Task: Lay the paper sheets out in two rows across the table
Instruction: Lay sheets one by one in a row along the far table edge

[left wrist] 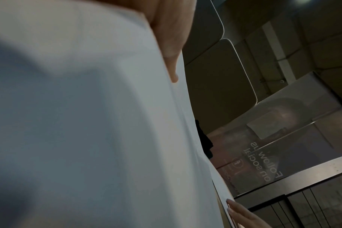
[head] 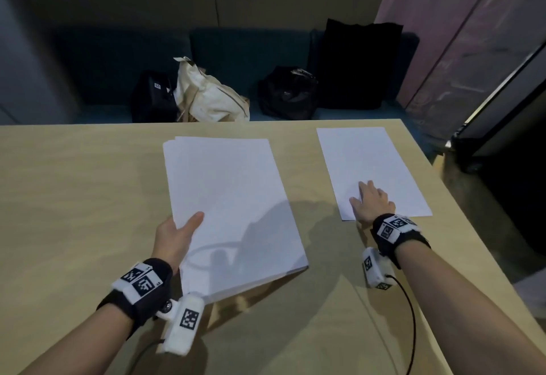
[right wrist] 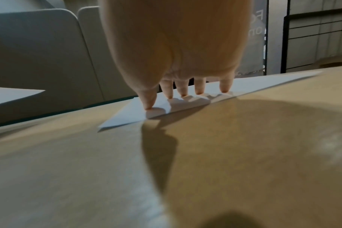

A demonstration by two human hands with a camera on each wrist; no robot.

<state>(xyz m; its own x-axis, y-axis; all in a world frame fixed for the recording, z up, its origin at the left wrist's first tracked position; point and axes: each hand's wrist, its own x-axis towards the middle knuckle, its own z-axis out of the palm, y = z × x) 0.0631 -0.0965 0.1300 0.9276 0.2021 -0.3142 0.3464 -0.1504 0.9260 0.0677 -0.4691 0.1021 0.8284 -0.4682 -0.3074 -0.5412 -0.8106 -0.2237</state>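
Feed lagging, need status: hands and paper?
Left hand grips white paper stack. Right hand fingers press single white sheet flat. Nothing in the way.

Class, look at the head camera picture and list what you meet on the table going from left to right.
Left hand → stack of paper sheets that it grips, thumb on top → bare strip of table → single sheet lying flat, with the right hand pressing its near edge.

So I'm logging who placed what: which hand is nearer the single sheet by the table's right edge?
Right. The right hand presses its fingertips on the single sheet; the left hand holds the paper stack off to its left.
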